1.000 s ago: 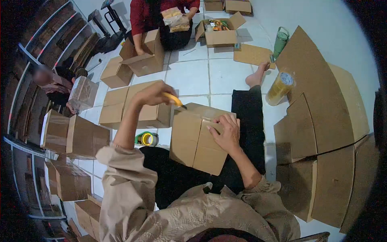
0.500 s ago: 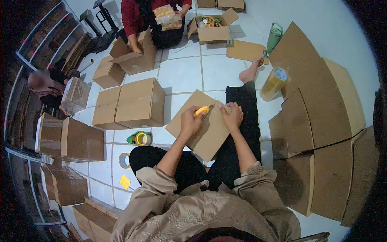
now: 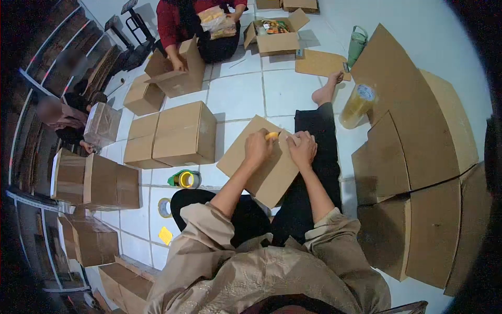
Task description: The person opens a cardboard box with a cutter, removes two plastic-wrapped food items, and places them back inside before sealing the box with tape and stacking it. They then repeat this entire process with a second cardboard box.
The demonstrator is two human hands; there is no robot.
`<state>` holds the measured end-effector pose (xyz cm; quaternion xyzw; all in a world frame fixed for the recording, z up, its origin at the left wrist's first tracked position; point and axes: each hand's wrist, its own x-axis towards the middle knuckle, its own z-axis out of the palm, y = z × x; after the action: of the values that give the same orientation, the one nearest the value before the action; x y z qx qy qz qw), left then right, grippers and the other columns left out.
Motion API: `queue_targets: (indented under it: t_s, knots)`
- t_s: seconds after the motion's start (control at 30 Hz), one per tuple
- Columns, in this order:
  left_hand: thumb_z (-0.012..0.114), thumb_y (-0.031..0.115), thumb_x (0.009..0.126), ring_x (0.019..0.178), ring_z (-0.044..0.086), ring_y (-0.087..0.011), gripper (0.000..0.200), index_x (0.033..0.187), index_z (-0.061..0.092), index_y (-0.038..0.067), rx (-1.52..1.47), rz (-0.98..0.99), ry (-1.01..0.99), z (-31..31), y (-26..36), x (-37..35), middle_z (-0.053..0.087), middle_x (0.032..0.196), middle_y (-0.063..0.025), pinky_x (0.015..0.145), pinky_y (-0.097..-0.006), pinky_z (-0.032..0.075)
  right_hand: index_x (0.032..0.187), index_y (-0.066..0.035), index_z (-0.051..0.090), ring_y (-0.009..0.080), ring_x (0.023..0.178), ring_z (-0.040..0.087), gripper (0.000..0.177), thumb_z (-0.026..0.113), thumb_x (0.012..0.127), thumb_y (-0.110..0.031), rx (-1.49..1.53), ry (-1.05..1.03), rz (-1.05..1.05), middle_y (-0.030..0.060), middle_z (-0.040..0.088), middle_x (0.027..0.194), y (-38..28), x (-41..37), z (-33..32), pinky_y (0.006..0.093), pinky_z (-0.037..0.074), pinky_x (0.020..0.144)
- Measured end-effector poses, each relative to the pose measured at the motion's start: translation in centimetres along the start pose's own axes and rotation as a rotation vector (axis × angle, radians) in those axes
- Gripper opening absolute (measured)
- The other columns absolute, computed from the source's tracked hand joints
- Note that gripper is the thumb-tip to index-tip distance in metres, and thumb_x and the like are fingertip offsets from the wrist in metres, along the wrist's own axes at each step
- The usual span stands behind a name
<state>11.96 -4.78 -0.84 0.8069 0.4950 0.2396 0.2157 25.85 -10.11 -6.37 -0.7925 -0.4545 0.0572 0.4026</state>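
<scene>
To the right of the lap carton (image 3: 272, 183), large cardboard sheets (image 3: 418, 120) are laid so that they overlap one another. Well beyond the lap carton and to its left, a red-sleeved person (image 3: 167, 31) is seen, one hand lowered into an open carton (image 3: 189, 79). Nearer on that left side, two closed cartons (image 3: 180, 137) are set against each other. The lap carton itself is kept at an angle between the bent left leg and the outstretched right leg (image 3: 320, 141). To its right, beside the sheets, a tape stack (image 3: 355, 111) is placed. On top of the lap carton, the right hand (image 3: 302, 149) is laid with fingers bent near the far edge (whether that edge is gripped cannot be told). Just beside it, the left hand (image 3: 258, 148) is closed around a yellow cutter (image 3: 272, 135), mostly hidden by the fingers. Left of the lap carton, a green tape dispenser (image 3: 186, 179) is placed, and nearer the body a small yellow slip (image 3: 165, 235) is found.
</scene>
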Motion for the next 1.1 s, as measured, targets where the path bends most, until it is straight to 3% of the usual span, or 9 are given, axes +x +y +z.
queue_targets:
  t_s: [0.17, 0.3, 0.4, 0.47, 0.5, 0.53, 0.6, 0.9, 1.1]
  knots:
    - [0.066, 0.017, 0.072, 0.075, 0.060, -0.0389, 0.020, 0.082, 0.062, 0.000, 0.073, 0.083, -0.058, -1.8, -2.1, -2.3, 0.061, 0.072, -0.0210, 0.068, -0.0458, 0.047, 0.079, -0.006, 0.062, 0.0280, 0.087, 0.053, 0.029, 0.069, 0.070, -0.033, 0.044, 0.008, -0.003, 0.0078, 0.058, 0.085, 0.6, 0.1, 0.0, 0.0408, 0.041, 0.076]
    - [0.065, 0.021, 0.075, 0.072, 0.060, -0.0394, 0.023, 0.084, 0.062, 0.001, 0.259, -0.126, -0.306, -9.2, -3.6, -10.6, 0.061, 0.072, -0.0217, 0.066, -0.0458, 0.047, 0.075, -0.005, 0.061, 0.0307, 0.082, 0.055, 0.028, 0.069, 0.072, -0.032, -0.004, 0.050, -0.023, 0.0100, 0.059, 0.080, -0.2, 0.1, -0.2, 0.0425, 0.043, 0.072]
    - [0.064, 0.022, 0.079, 0.065, 0.063, -0.0312, 0.023, 0.086, 0.063, 0.000, 0.186, -0.171, -0.306, -12.1, -6.0, -16.0, 0.063, 0.068, -0.0173, 0.059, -0.0398, 0.048, 0.077, -0.006, 0.062, 0.0290, 0.086, 0.053, 0.030, 0.069, 0.071, -0.035, 0.022, 0.012, 0.004, 0.0085, 0.057, 0.083, 0.1, 0.1, 0.0, 0.0425, 0.041, 0.075]
    - [0.063, 0.022, 0.081, 0.059, 0.060, -0.0172, 0.024, 0.087, 0.063, -0.001, -0.366, -0.475, -0.153, -10.8, -8.9, -18.4, 0.062, 0.064, -0.0091, 0.054, -0.0305, 0.046, 0.077, -0.006, 0.062, 0.0295, 0.086, 0.053, 0.031, 0.069, 0.072, -0.036, 0.012, 0.012, -0.030, 0.0086, 0.057, 0.084, 0.3, 0.1, 0.3, 0.0428, 0.041, 0.074]
    - [0.062, 0.021, 0.083, 0.055, 0.051, -0.0062, 0.023, 0.087, 0.062, -0.001, -0.596, -0.524, -0.084, -10.4, -8.8, -18.9, 0.059, 0.064, -0.0026, 0.049, -0.0211, 0.040, 0.077, -0.006, 0.062, 0.0298, 0.085, 0.053, 0.031, 0.069, 0.072, -0.036, 0.014, 0.020, -0.039, 0.0086, 0.057, 0.083, 0.5, 0.2, 0.4, 0.0430, 0.041, 0.073]
    - [0.062, 0.021, 0.083, 0.055, 0.051, -0.0062, 0.023, 0.087, 0.062, -0.001, -0.600, -0.530, -0.068, -9.5, -8.8, -19.2, 0.059, 0.064, -0.0026, 0.049, -0.0211, 0.040, 0.078, -0.006, 0.062, 0.0302, 0.084, 0.053, 0.031, 0.069, 0.072, -0.036, 0.015, 0.031, -0.049, 0.0087, 0.057, 0.083, 0.5, 0.2, 0.4, 0.0431, 0.042, 0.072]
    - [0.063, 0.022, 0.084, 0.042, 0.036, -0.0022, 0.021, 0.089, 0.060, 0.002, -0.954, -0.703, 0.150, -7.4, -8.6, -19.2, 0.059, 0.066, -0.0033, 0.038, -0.0171, 0.025, 0.077, -0.006, 0.062, 0.0308, 0.082, 0.053, 0.030, 0.069, 0.071, -0.035, 0.012, 0.063, -0.096, 0.0087, 0.057, 0.082, 0.5, 0.0, 0.5, 0.0436, 0.042, 0.071]
    - [0.062, 0.020, 0.085, 0.040, 0.035, -0.0028, 0.023, 0.091, 0.059, -0.002, -1.096, -0.783, 0.307, -4.2, -7.7, -18.9, 0.059, 0.065, -0.0048, 0.035, -0.0173, 0.024, 0.076, -0.007, 0.061, 0.0307, 0.081, 0.053, 0.027, 0.070, 0.071, -0.032, -0.006, 0.072, -0.103, 0.0087, 0.057, 0.081, 0.4, 0.1, 0.4, 0.0430, 0.042, 0.070]
    - [0.062, 0.024, 0.085, 0.041, 0.037, -0.0034, 0.023, 0.088, 0.060, 0.001, -1.114, -0.752, 0.187, -2.6, -6.5, -19.0, 0.059, 0.067, -0.0036, 0.037, -0.0173, 0.025, 0.075, -0.007, 0.061, 0.0303, 0.079, 0.054, 0.027, 0.070, 0.071, -0.031, 0.009, 0.078, -0.098, 0.0087, 0.058, 0.081, 0.3, -0.1, 0.2, 0.0421, 0.043, 0.070]
